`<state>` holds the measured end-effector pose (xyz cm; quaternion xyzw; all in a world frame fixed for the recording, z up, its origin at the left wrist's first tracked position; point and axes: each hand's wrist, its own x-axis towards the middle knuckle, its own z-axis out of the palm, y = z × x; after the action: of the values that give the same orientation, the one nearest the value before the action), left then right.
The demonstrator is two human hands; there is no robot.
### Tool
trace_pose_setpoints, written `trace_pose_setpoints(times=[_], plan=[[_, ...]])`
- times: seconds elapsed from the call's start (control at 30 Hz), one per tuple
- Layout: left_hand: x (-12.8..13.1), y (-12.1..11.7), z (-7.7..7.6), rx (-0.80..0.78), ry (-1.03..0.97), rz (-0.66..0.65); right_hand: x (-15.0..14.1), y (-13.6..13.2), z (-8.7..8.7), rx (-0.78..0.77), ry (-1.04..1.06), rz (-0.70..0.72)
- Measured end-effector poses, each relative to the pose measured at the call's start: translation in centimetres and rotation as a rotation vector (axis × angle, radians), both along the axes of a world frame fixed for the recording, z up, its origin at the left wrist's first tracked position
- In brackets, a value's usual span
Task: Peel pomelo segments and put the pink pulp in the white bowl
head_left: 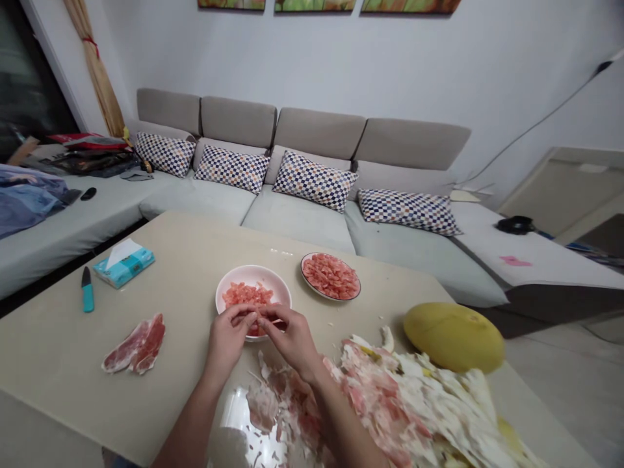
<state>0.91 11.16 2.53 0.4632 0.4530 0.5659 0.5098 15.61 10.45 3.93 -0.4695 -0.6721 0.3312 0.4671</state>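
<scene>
Over the near rim of a white bowl (225, 276) my two hands meet, fingertips pinched together. My left hand (232, 331) and my right hand (286, 331) are both closed on a small piece of pink pomelo flesh (257, 313), mostly hidden by the fingers. Loose pink pomelo pulp (246, 294) lies in the bowl beneath them. To the left on the table are unpeeled pomelo segments (139, 346) with pale skin on them. Beyond the bowl, to the right, a dark-rimmed plate (357, 290) is heaped with more pulp.
Peel and membrane scraps (414, 403) spread over the table's (195, 260) near right, beside a whole yellow pomelo (453, 335). A teal-handled knife (88, 296) and a tissue pack (124, 263) lie at left. A grey sofa (302, 218) with patterned cushions stands behind.
</scene>
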Motion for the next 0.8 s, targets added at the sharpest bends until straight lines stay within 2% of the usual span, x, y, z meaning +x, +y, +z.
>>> trace_pose_setpoints(times=[0.17,0.4,0.67,0.8], plan=[[-0.07,0.03,0.01,0.009,-0.015,-0.023,-0.10,-0.03,0.35,-0.096,0.086,0.025],[-0.80,0.04,0.53,0.046,0.046,-0.064,0.13,-0.01,0.38,-0.022,0.024,-0.043],[-0.74,0.14,0.34,0.033,0.023,-0.065,0.27,0.01,0.41,-0.061,0.093,-0.001],[-0.88,0.10,0.21,0.030,0.001,-0.087,0.39,0.02,0.59,-0.140,0.173,0.038]])
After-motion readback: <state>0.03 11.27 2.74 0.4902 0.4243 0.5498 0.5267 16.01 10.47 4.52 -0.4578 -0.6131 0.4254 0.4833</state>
